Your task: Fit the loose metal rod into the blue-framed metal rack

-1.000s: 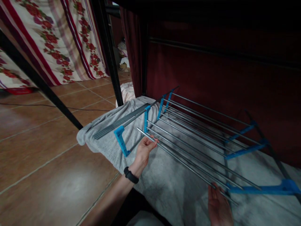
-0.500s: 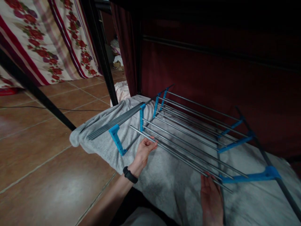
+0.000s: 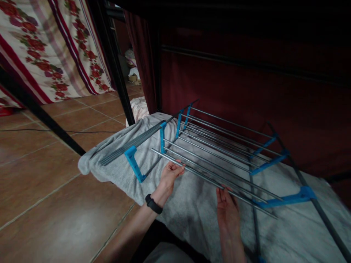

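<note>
A long metal rod (image 3: 203, 177) slants across in front of me, held in both hands. My left hand (image 3: 170, 177), with a black band on its wrist, pinches it toward its left part. My right hand (image 3: 228, 208) has its fingertips closed on the same rod further right, palm turned up. Behind it stands a rack frame with several metal rods (image 3: 216, 146) spanning blue plastic brackets (image 3: 285, 199) on dark side tubes. The left front bracket (image 3: 134, 164) has no rod in it.
A grey blanket (image 3: 189, 212) lies under the rack. Several loose rods (image 3: 131, 143) lie bunched on its left side. Black metal posts (image 3: 117, 69) rise at the left, with tiled floor (image 3: 55, 182) beyond. A dark red curtain (image 3: 233, 95) hangs behind; a floral curtain (image 3: 35, 47) is at far left.
My right hand has slid left along the rod, away from the right bracket, and closer to my left hand. My left hand keeps its pinch. The view has shifted slightly.
</note>
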Available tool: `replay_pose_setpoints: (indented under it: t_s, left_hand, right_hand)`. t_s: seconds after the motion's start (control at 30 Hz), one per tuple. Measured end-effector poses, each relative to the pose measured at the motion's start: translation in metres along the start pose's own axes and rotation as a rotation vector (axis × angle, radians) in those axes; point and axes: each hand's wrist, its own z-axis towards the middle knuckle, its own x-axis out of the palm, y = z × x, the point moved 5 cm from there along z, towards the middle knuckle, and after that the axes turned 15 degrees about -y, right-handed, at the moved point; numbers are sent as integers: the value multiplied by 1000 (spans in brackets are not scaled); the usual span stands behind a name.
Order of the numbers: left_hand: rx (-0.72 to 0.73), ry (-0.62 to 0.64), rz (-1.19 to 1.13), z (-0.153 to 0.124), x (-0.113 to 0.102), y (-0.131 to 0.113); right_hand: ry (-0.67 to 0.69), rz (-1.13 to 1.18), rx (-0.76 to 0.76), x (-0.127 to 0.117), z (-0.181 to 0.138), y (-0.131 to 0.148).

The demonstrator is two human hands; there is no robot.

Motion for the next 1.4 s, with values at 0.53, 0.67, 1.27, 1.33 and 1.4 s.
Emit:
replay_pose_setpoints:
  t_s: [0.53, 0.67, 1.27, 1.33, 1.4]
  left_hand:
    - [-123, 10, -5, 11, 0, 17]
    - [-149, 8, -3, 10, 3, 17]
    - [-57, -82, 36, 18, -19, 14]
    - [-36, -111, 43, 24, -28, 18]
    - [-32, -150, 52, 30, -37, 24]
  right_hand:
    - [-7, 122, 109, 42, -22, -7]
    - [-34, 127, 93, 43, -23, -6]
    - [-138, -13, 127, -21, 3, -18]
    - [-155, -45, 148, -36, 10, -25]
    - [-175, -76, 163, -51, 15, -34]
